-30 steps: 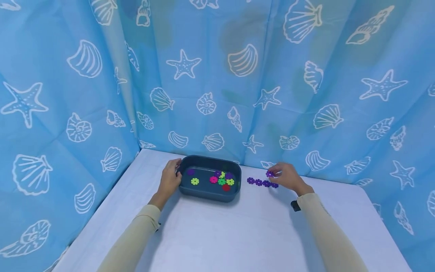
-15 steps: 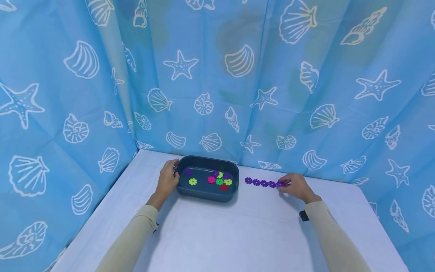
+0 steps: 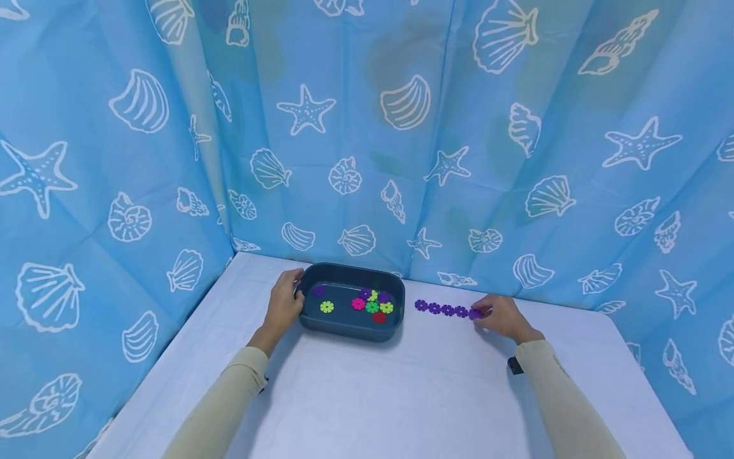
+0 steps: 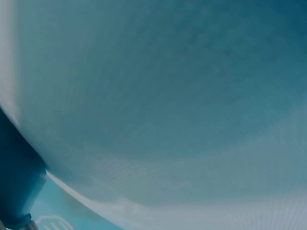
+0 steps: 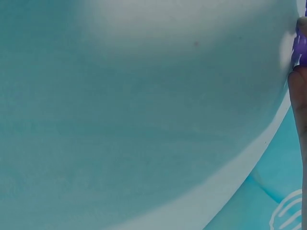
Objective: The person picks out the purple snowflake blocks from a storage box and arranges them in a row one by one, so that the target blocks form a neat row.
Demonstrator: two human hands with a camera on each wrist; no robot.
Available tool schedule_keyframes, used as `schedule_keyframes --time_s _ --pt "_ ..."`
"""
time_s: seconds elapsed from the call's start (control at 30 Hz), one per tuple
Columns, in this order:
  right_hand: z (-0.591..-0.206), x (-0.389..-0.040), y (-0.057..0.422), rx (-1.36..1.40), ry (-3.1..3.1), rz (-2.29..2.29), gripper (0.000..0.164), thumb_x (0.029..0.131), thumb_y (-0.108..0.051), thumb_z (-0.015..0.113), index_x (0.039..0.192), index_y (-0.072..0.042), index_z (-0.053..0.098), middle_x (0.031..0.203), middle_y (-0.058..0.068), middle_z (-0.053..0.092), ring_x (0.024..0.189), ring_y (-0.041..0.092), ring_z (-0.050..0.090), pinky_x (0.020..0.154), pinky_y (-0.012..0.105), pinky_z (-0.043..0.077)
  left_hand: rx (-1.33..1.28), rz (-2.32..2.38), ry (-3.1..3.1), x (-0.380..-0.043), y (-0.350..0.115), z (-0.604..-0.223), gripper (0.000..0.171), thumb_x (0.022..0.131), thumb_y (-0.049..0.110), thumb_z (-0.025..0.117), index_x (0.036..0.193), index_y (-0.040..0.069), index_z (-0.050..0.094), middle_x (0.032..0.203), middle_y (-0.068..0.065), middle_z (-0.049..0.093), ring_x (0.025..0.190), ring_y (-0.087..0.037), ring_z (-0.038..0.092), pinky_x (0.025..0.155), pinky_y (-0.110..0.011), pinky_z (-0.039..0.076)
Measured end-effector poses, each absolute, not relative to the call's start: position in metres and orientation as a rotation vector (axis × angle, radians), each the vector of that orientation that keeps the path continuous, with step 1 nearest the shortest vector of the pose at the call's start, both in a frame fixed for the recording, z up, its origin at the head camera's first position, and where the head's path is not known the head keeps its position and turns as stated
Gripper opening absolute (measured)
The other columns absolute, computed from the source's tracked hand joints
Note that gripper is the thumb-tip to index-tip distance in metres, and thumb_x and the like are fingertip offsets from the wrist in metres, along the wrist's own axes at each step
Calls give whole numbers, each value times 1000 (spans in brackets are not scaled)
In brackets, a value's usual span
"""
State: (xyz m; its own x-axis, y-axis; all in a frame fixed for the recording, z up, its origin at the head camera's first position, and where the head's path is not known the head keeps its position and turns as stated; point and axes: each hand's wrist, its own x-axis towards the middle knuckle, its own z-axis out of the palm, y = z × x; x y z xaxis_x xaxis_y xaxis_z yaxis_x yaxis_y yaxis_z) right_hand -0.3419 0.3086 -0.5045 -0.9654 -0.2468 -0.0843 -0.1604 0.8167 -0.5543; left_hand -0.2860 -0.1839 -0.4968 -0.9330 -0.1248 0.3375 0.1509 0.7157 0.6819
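My left hand (image 3: 285,299) grips the left end of a dark blue-grey tray (image 3: 350,329) on the table. To the right of the tray lies a straight row of purple flower-shaped discs (image 3: 447,310). At the row's right end my right hand (image 3: 504,317) pinches one more purple flower-shaped disc (image 3: 475,314) between thumb and fingers, low at the table. In the right wrist view that purple disc (image 5: 300,46) shows at the right edge, beside a finger (image 5: 298,93). The left wrist view shows a dark tray edge (image 4: 17,177) at lower left; the left hand's fingers are hardly visible there.
Inside the tray are loose flower discs: yellow (image 3: 327,307), pink (image 3: 358,304), green (image 3: 372,306), red (image 3: 379,317) and purple (image 3: 318,291). A white cloth (image 3: 390,395) covers the table. A blue shell-print curtain (image 3: 355,178) hangs right behind its back edge.
My right hand has lowered a purple disc from above the row to its right end and stays there. The left hand keeps its hold on the tray.
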Motion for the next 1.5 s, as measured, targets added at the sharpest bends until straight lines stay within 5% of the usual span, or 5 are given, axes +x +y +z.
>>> schedule_keyframes --time_s 1.1,1.5 --pt "-501 -346 301 -268 2852 -855 34 86 -16 73 118 -4 68 112 13 65 102 31 60 89 49 56 -48 -1060 -2537 -288 -189 -498 46 89 -12 56 133 -3 49 131 -18 50 124 -30 52 104 -38 47" --pt "-452 -363 241 -615 2954 -940 32 89 -17 70 117 -2 68 115 16 65 103 33 62 89 49 56 -23 -1083 -2560 -288 -186 -499 48 89 -11 56 135 -2 48 133 -17 49 126 -30 52 104 -38 46"
